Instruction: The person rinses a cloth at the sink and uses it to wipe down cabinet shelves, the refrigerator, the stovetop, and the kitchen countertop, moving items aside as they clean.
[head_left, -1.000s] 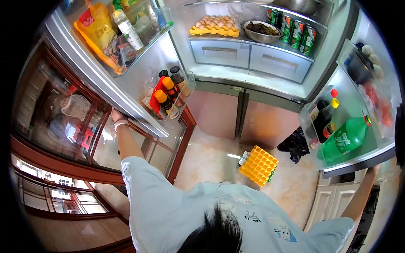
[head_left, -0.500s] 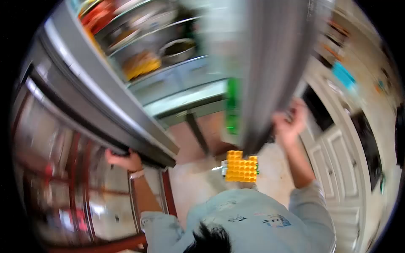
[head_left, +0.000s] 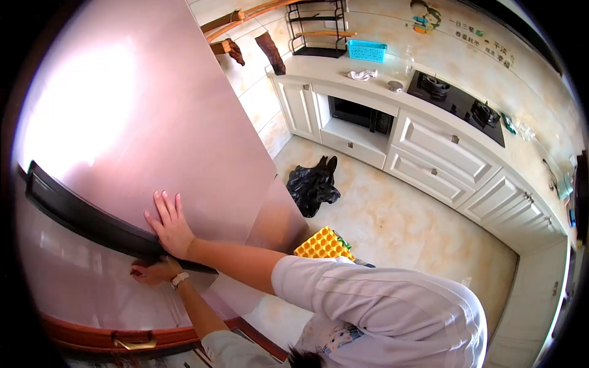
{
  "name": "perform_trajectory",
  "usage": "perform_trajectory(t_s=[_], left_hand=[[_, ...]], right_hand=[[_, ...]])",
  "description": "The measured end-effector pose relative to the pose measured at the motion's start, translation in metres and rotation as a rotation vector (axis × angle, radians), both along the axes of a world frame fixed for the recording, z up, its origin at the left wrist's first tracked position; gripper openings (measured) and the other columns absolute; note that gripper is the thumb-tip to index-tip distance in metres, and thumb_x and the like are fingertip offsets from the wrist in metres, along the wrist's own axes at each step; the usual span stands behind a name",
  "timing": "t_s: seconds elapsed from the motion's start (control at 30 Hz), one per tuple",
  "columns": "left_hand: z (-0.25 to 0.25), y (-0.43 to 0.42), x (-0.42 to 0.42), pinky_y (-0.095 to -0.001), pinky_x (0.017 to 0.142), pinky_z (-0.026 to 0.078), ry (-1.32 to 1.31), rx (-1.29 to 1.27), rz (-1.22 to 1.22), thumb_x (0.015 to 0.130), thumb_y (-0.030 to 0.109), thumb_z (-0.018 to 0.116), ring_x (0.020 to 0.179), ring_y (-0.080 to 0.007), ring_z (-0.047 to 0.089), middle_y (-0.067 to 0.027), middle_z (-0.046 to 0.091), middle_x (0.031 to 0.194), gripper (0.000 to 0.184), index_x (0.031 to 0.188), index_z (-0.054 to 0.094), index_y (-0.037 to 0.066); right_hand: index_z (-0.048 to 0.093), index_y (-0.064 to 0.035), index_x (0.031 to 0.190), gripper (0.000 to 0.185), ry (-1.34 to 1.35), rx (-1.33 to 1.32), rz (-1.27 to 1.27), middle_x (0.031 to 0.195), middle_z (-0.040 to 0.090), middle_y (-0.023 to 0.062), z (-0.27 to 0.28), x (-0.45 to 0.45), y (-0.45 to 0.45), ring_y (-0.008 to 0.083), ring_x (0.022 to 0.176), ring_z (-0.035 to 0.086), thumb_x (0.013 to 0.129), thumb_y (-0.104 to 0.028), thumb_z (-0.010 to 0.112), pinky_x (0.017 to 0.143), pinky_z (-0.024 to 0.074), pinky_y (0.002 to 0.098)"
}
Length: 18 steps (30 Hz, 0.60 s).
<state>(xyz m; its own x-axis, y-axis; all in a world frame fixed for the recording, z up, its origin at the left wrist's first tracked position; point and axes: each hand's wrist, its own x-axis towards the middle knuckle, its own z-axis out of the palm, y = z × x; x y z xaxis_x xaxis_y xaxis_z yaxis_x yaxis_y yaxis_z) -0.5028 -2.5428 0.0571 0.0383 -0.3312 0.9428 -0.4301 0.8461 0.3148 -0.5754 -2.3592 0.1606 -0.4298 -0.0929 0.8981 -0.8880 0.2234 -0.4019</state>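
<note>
Refrigerator door point(head_left: 205, 132), likely heavy, stiff, slick; take black handle point(head_left: 86, 222) at nine o'clock. Right hand point(head_left: 173, 234) spread flat on door, empty; left hand point(head_left: 158, 271) curled, grip unclear.

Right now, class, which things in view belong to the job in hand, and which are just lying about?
In the job:
- right hand, flat on the fridge door
- left hand, at the black handle

Lying about:
- crumpled black bag
- yellow egg tray
- blue basket
- pale cloth
</note>
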Motion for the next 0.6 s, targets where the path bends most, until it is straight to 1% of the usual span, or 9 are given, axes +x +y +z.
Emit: perform_trajectory(t_s=[0.03,0.1,0.13,0.2,0.23,0.3,0.4,0.53,0.6], left_hand=[[0.002,-0.004,-0.009,-0.0534,0.091,0.030,0.028,0.072,-0.050,0.069,0.025,0.062,0.118,-0.0429,0.033,-0.0256,0.029,0.134,0.080,0.136,0.022,0.005],[0.042,0.051,-0.015,-0.0523,0.089,0.032,-0.001,-0.149,0.377,0.075,0.033,0.061,0.117,-0.0425,0.037,-0.0242,0.030,0.134,0.077,0.137,0.022,0.008],[0.041,0.040,-0.020,-0.0523,0.089,0.032,0.002,-0.146,0.374,0.075,0.033,0.061,0.117,-0.0425,0.037,-0.0242,0.030,0.134,0.077,0.137,0.022,0.008],[0.038,0.031,-0.017,-0.0525,0.089,0.032,-0.088,0.105,0.351,0.079,0.040,0.057,0.117,-0.0412,0.038,-0.0233,0.032,0.134,0.076,0.138,0.020,0.011],[0.032,0.029,-0.015,-0.0525,0.089,0.032,-0.100,0.111,0.361,0.079,0.040,0.057,0.117,-0.0412,0.038,-0.0233,0.032,0.134,0.076,0.138,0.020,0.011],[0.041,0.054,-0.020,-0.0529,0.090,0.032,-0.041,-0.182,0.461,0.080,0.044,0.053,0.118,-0.0413,0.038,-0.0243,0.033,0.133,0.075,0.138,0.019,0.012],[0.041,0.047,-0.023,-0.0530,0.091,0.032,-0.011,-0.282,0.382,0.082,0.049,0.048,0.119,-0.0420,0.036,-0.0247,0.033,0.133,0.074,0.139,0.020,0.011],[0.033,0.029,-0.033,-0.0532,0.092,0.032,0.014,-0.271,0.416,0.082,0.049,0.047,0.119,-0.0431,0.037,-0.0256,0.033,0.133,0.074,0.138,0.022,0.009],[0.024,0.016,-0.036,-0.0537,0.092,0.031,0.082,-0.185,0.212,0.082,0.050,0.048,0.119,-0.0437,0.036,-0.0264,0.033,0.132,0.075,0.138,0.023,0.008]], right_hand=[[0.047,-0.0022,0.121,0.048,0.021,-0.015,-0.010,0.138,0.021,0.0310,-0.002,-0.002,-0.009,0.0466,0.128,0.021,0.075,-0.009,0.056,0.101,0.0159,0.0638],[0.046,-0.0041,0.123,0.047,0.054,-0.070,-0.028,0.139,0.022,0.0301,-0.004,-0.010,-0.032,0.0463,0.129,0.020,0.076,-0.009,0.051,0.099,0.0156,0.0661],[0.046,-0.0041,0.123,0.047,0.057,-0.068,-0.031,0.139,0.022,0.0301,-0.003,-0.017,-0.041,0.0463,0.129,0.020,0.076,-0.009,0.051,0.099,0.0156,0.0661],[0.040,-0.0054,0.129,0.050,0.060,-0.017,-0.078,0.140,0.019,0.0294,-0.007,-0.021,-0.055,0.0454,0.131,0.017,0.080,-0.013,0.048,0.100,0.0123,0.0661],[0.040,-0.0054,0.129,0.050,0.050,-0.009,-0.068,0.140,0.019,0.0294,-0.009,-0.022,-0.062,0.0454,0.131,0.017,0.080,-0.013,0.048,0.100,0.0123,0.0661],[0.039,-0.0054,0.130,0.051,0.084,-0.050,-0.102,0.140,0.020,0.0283,-0.016,-0.025,-0.071,0.0444,0.131,0.017,0.080,-0.013,0.047,0.100,0.0128,0.0661],[0.040,-0.0052,0.129,0.049,0.082,-0.033,-0.102,0.140,0.021,0.0279,-0.017,-0.029,-0.079,0.0438,0.131,0.017,0.081,-0.013,0.047,0.100,0.0132,0.0660],[0.041,-0.0050,0.127,0.048,0.118,-0.088,-0.145,0.139,0.022,0.0274,-0.018,-0.035,-0.093,0.0439,0.131,0.018,0.081,-0.013,0.047,0.100,0.0142,0.0661],[0.042,-0.0056,0.127,0.047,0.137,-0.112,-0.151,0.139,0.023,0.0271,-0.020,-0.033,-0.089,0.0443,0.130,0.019,0.081,-0.014,0.047,0.099,0.0157,0.0663]])
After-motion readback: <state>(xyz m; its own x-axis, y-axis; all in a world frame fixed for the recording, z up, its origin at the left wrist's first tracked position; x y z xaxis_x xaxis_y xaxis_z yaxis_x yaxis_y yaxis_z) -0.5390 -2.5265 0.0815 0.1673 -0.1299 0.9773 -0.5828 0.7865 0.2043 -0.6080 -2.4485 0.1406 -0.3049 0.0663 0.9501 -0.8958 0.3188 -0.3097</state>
